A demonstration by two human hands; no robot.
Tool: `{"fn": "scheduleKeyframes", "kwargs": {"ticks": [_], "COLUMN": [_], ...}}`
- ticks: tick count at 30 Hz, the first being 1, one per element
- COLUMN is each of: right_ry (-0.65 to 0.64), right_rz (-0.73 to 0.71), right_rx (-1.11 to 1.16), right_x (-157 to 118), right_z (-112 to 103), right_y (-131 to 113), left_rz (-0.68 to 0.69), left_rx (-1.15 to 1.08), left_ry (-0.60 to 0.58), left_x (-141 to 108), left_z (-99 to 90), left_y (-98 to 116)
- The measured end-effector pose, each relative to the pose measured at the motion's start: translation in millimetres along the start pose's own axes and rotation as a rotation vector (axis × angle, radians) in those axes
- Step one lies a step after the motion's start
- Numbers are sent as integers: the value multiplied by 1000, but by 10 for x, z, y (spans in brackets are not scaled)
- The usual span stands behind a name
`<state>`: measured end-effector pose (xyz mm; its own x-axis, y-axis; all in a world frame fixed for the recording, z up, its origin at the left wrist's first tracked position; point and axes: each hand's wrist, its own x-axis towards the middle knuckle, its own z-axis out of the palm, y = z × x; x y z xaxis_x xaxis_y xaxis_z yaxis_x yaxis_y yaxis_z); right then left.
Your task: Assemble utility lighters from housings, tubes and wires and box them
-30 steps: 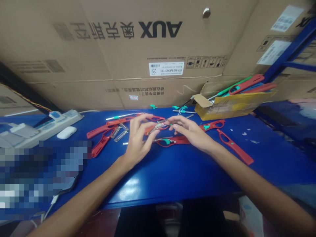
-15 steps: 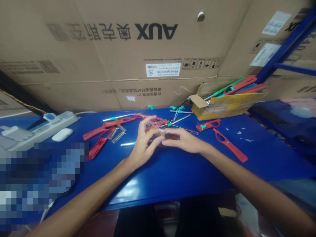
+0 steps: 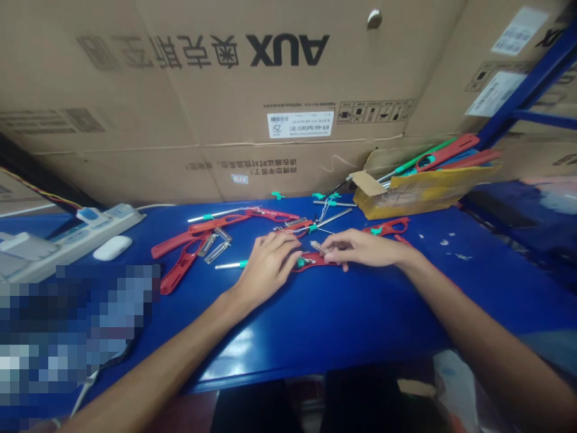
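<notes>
My left hand (image 3: 269, 260) curls over the left end of a red lighter casing half (image 3: 321, 259) lying on the table, its fingers closed at a green part (image 3: 301, 262) in the casing. Pinched in my right hand (image 3: 367, 248) is a small clear lighter fuel tank (image 3: 317, 246), tilted just above the casing's right portion. Behind the hands, another red casing (image 3: 301, 227) lies with thin white wires and a metal tube (image 3: 334, 217). Left of my left hand, a metal tube with a green collar (image 3: 231, 265) pokes out, partly hidden.
Several red casings (image 3: 174, 248) and clear tanks (image 3: 217, 251) lie on the left of the blue table (image 3: 252, 325). A power strip (image 3: 106, 218) and white earbud case (image 3: 112, 248) are further left. A yellow-taped box (image 3: 419, 193) of lighter parts stands back right, before large cartons (image 3: 202, 108).
My hands were together, raised with a small part between their fingertips. They have moved apart and down: left onto the red casing, right slightly rightward with the clear tank.
</notes>
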<state>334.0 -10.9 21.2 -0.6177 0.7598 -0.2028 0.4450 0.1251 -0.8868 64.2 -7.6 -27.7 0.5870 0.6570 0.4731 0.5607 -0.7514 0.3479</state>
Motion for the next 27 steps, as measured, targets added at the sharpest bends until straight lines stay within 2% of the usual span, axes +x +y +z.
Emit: {"fn": "scheduleKeyframes", "kwargs": {"ticks": [6,11,15,22,27], "right_ry": [25,63,167,246,159], "right_rz": [-58,-138,-223,-137,-62], "right_rx": [28,-99,-235,-96,43], "right_x": [194,150,141,192,195], "right_z": [260,221,187,264,315], "right_y": [65,33,1,4,-4], "left_rz": [-49,-75,-70,-119,-135], "left_rx": [98,49,-46,-31,-49], "left_ry": [-97,-97,-126,-112,-97], "left_x": [-5,-11,2,-3,-25], "left_z": [-38,-95,-113,-122,-87], "left_y": [-61,-88,-58,-41,-56]}}
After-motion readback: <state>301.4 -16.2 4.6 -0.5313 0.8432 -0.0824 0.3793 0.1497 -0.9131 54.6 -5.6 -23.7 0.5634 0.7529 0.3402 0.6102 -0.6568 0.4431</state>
